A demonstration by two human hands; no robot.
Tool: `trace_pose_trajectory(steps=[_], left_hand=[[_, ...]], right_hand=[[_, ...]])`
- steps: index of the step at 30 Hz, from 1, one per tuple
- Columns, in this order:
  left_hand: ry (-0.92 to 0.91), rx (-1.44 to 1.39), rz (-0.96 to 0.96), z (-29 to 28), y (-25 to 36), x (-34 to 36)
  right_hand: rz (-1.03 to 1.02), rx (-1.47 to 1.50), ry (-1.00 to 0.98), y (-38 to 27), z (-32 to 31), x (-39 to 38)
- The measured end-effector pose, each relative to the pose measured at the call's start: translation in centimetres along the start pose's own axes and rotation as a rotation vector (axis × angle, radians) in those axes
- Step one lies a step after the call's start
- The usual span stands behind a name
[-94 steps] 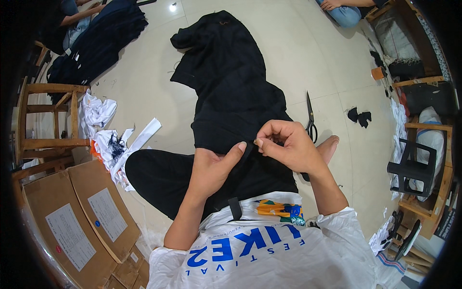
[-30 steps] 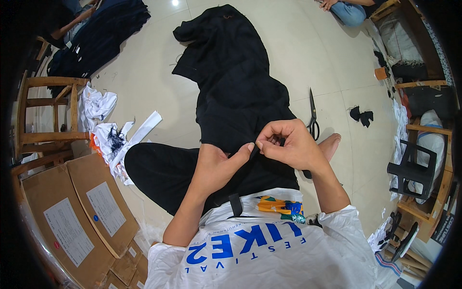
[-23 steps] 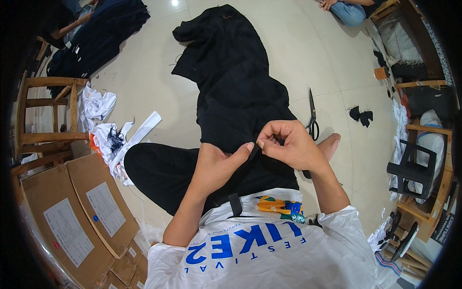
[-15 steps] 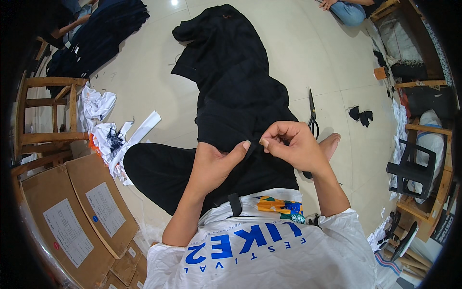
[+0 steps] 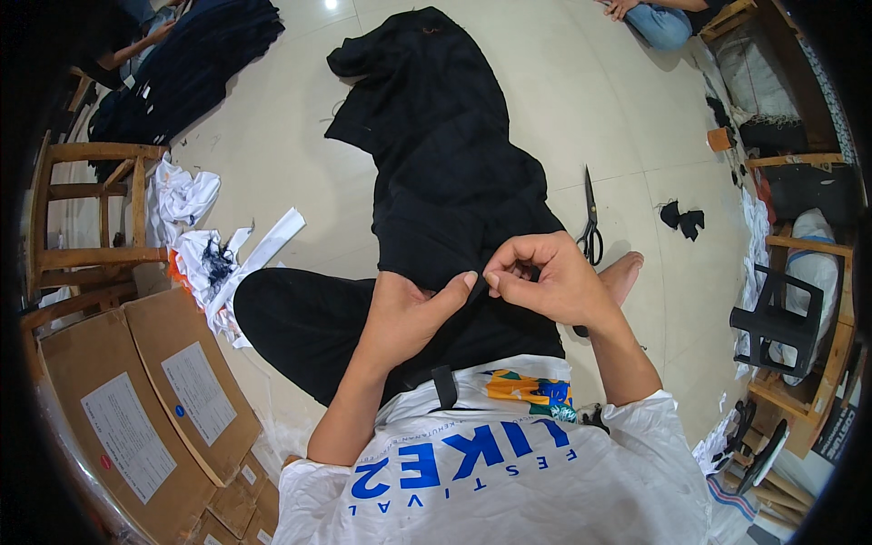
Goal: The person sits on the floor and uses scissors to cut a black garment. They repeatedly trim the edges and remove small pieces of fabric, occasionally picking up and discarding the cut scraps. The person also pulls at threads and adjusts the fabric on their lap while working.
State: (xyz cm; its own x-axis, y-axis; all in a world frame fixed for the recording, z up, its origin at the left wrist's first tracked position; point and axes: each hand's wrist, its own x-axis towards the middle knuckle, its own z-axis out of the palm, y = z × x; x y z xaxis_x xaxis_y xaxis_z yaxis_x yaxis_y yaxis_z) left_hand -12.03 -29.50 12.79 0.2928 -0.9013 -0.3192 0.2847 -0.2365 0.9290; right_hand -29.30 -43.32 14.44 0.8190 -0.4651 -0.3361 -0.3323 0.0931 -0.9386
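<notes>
A black cloth garment (image 5: 436, 136) stretches from my lap away across the floor, its near edge at my hands. My left hand (image 5: 413, 313) is closed on that near edge, the thumb on top and the fingers under the cloth. Just right of the left thumb, my right hand (image 5: 545, 280) is in a pinch, thumb against forefinger. Whatever lies between those fingertips is too small to make out. Black-handled scissors (image 5: 590, 218) lie on the floor beyond my right hand, blades pointing away.
Cardboard boxes (image 5: 123, 409) stand at near left, below a wooden stool (image 5: 91, 259) and white cloth scraps (image 5: 182, 195). Black scraps (image 5: 681, 218) lie right of the scissors. A black plastic stool (image 5: 781, 318) is at right. Two other people sit at the far corners, one beside dark cloth (image 5: 195, 77).
My right hand has shifted slightly left, bringing its pinched fingertips closer to the left thumb. The left hand keeps its hold on the garment, its thumb moved slightly right.
</notes>
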Motion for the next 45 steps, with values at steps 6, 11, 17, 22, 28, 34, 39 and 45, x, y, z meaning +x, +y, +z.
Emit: trace_pose_trajectory(steps=[6,11,17,22,28,34,39,45], left_hand=[[-0.01,-0.001,0.039,-0.1,-0.2,-0.1],[0.012,0.042,0.079,0.0,-0.1,-0.1],[-0.027,0.161,-0.024,-0.5,0.1,0.0],[-0.007,0.041,0.082,0.0,-0.1,-0.2],[0.027,0.034,0.05,-0.5,-0.8,0.1],[0.068,-0.087,0.087,0.4,-0.5,0.2],[0.034,-0.032,0.075,0.0,-0.2,0.2],[0.02,-0.048,0.064,-0.3,-0.5,0.1]], right_hand=[[0.022,-0.031,-0.037,-0.1,-0.1,0.0],[0.019,-0.057,-0.053,-0.1,-0.1,0.0],[-0.003,-0.049,-0.052,0.1,-0.1,-0.1],[-0.026,-0.059,-0.04,0.7,-0.2,-0.1],[0.046,0.04,0.057,1.7,-0.3,-0.8],[0.065,0.205,0.07,2.7,1.7,-1.1],[-0.06,0.224,0.173,3.0,3.0,-0.5],[-0.033,0.369,0.277,3.0,4.2,0.0]])
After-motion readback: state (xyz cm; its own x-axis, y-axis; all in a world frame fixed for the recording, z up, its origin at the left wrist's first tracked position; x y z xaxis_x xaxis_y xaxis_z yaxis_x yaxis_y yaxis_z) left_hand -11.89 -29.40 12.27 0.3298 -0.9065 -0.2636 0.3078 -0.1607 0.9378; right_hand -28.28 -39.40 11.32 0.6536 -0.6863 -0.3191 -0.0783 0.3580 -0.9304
